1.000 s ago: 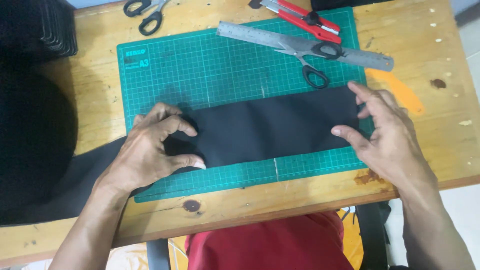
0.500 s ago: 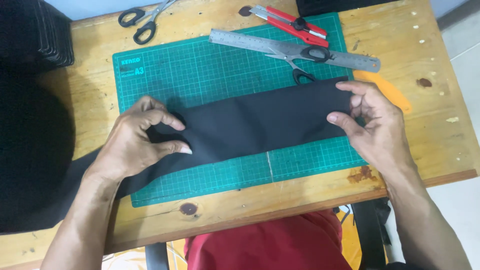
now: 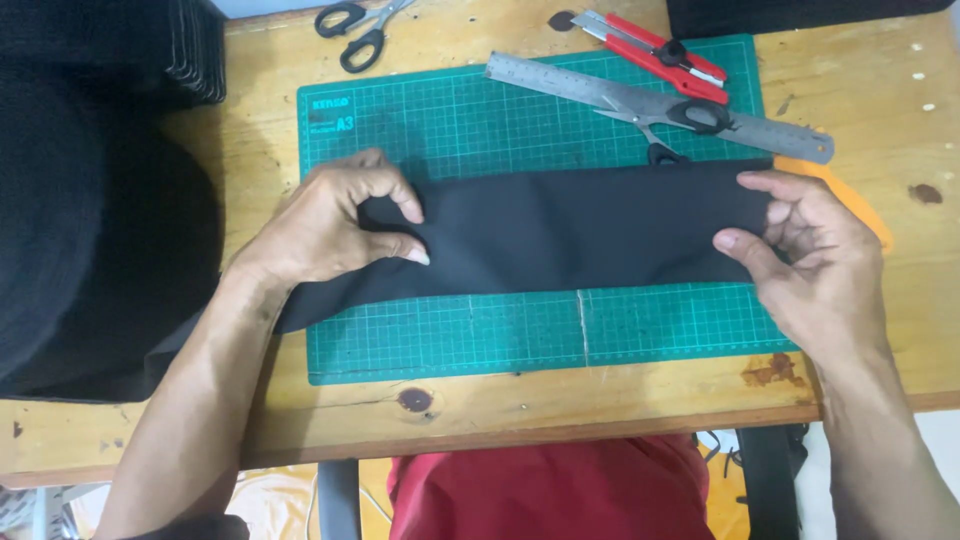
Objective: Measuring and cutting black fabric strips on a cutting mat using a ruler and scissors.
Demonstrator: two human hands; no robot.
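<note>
Your black fabric strip (image 3: 570,235) lies across the green cutting mat (image 3: 450,120) with its long axis running nine to three o'clock, your left hand (image 3: 330,225) pinching its nine o'clock stretch and your right hand (image 3: 810,255) pinching the three o'clock end, hands well apart.

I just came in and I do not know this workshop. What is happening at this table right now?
A person is handling a long strip of black fabric laid across a green cutting mat on a wooden table. The left hand pinches the strip near its left part, and the right hand grips its right end. A metal ruler, black-handled scissors and a red utility knife lie untouched at the far side.
</note>
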